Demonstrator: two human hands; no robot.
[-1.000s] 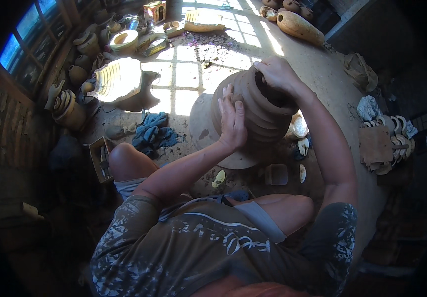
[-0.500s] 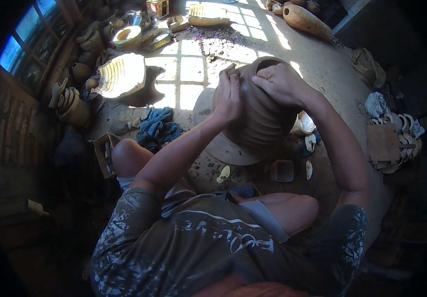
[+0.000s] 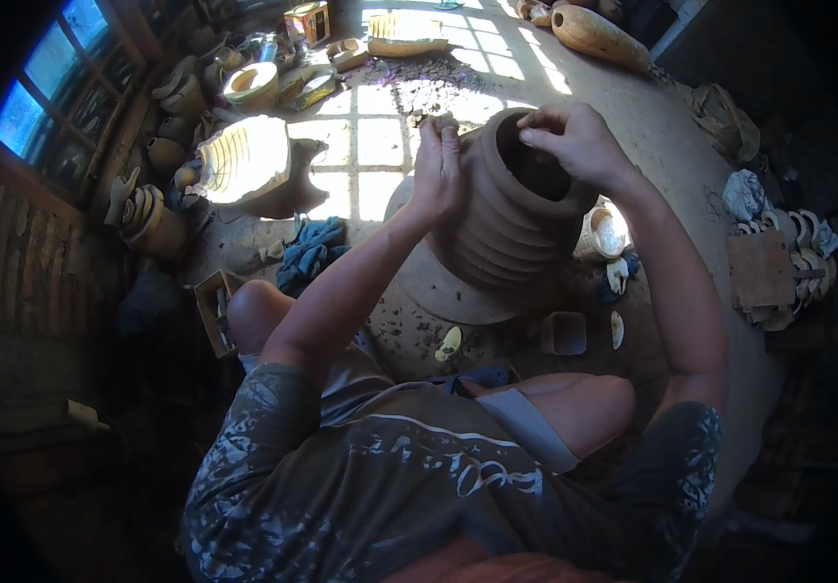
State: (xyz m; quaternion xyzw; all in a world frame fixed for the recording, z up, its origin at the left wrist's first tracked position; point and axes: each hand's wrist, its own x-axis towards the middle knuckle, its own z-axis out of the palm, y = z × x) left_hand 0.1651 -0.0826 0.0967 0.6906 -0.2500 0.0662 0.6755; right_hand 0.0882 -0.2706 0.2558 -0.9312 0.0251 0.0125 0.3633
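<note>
A large brown clay pot [image 3: 502, 233] with stepped horizontal ridges and an open mouth stands on a round grey slab [image 3: 453, 303], tilted in my view. My left hand [image 3: 436, 170] is upright at the pot's upper left side, fingers closed around a small brown lump that I cannot make out. My right hand [image 3: 579, 146] reaches over the right of the mouth, thumb and fingers pinched at the rim; what they hold is hidden. Below the slab lie a small pale oval piece [image 3: 449, 343] and a square plastic container [image 3: 564, 333].
Broken ribbed pottery [image 3: 239, 155], a cream bowl [image 3: 249, 87] and stacked pots line the left wall. A blue cloth [image 3: 310, 255] and a tool box [image 3: 213, 311] are left of the slab. An oblong jar [image 3: 599, 41] lies at back right; pale curved pieces [image 3: 803, 257] are at right.
My left hand went from lying flat on the pot's side to closed, higher up. My right hand dipped to the pot's upper face, then moved back up and right to the mouth.
</note>
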